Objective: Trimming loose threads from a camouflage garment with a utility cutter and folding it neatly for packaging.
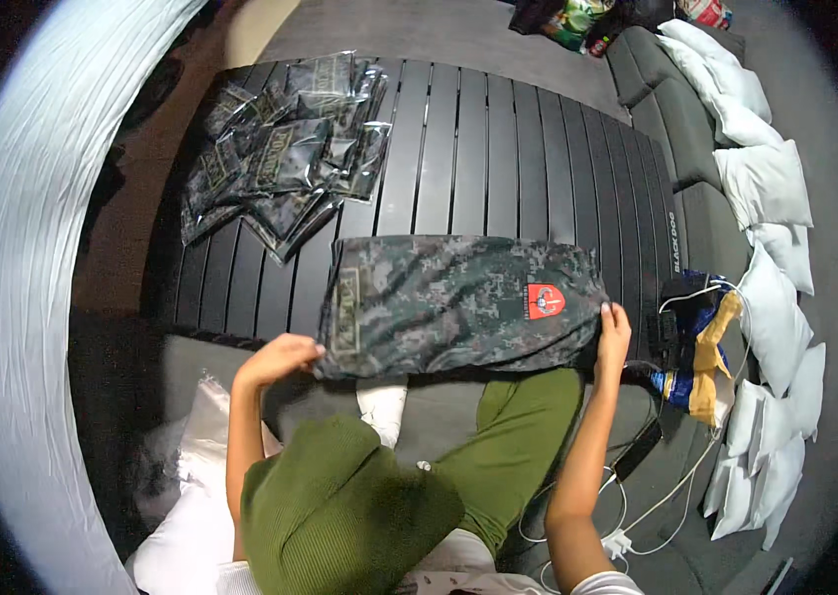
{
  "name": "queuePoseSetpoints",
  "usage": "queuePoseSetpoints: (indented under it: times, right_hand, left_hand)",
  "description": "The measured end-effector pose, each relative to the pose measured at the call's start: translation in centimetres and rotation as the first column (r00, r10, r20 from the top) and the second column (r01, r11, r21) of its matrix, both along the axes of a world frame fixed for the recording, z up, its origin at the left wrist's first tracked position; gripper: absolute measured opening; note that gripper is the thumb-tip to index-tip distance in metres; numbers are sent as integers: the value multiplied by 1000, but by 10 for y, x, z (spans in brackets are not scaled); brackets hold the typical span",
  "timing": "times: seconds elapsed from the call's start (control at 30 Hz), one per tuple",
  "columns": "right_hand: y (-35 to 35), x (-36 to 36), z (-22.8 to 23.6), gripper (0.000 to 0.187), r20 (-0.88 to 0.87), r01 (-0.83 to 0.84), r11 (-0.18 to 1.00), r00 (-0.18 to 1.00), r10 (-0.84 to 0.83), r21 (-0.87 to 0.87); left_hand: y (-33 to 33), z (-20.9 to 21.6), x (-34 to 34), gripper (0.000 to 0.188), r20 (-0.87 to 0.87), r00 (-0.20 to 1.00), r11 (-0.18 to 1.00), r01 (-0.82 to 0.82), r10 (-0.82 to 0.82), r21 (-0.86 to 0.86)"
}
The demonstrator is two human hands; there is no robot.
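A camouflage garment point(439, 307), folded into a long rectangle, lies across the near edge of the dark slatted table point(468, 139). It bears a red shield-shaped patch point(545, 300) toward its right end and a lettered strip point(345, 309) at its left end. My left hand point(285, 359) pinches the near left corner of the cloth. At the opposite end, my right hand point(614, 332) grips the right edge between thumb and fingers. The garment's underside is hidden.
Several camouflage bundles in clear plastic bags point(290, 149) are heaped at the table's far left. Beside my left arm are clear bags point(209, 421). White cushions point(766, 183) line the grey sofa point(701, 213) on the right, near a blue-and-yellow package point(704, 362) and white cables point(671, 496).
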State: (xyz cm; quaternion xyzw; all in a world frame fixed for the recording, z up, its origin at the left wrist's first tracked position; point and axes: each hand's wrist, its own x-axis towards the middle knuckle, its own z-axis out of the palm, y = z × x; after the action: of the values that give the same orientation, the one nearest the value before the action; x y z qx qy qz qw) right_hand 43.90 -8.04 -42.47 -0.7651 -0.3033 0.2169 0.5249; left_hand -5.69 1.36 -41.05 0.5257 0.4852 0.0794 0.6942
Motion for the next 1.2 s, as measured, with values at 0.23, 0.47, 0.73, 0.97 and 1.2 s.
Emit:
queuePoseSetpoints:
  times: [0.23, 0.47, 0.73, 0.97, 1.2]
  right_hand:
    - [128, -75, 71, 25, 197, -543, 839, 827, 527, 36]
    - [122, -161, 145, 18, 19, -925, 363, 367, 930, 108]
    - [18, -160, 51, 75, 51, -715, 671, 676, 735, -198]
    - [-2, -204, 11, 48, -537, -788, 608, 473, 699, 97]
    - [38, -78, 39, 30, -198, -667, 741, 738, 645, -73]
  left_hand:
    - [7, 97, 106, 30, -495, 765, 510, 643, -411, 571]
    - [74, 121, 149, 43, -124, 975, 566, 207, -183, 798]
    - [80, 157, 145, 28, 408, 908, 682, -357, 94, 639]
    - [45, 219, 115, 18, 702, 680, 696, -609, 213, 379]
    - [60, 151, 9, 18, 674, 482, 639, -769, 560, 19]
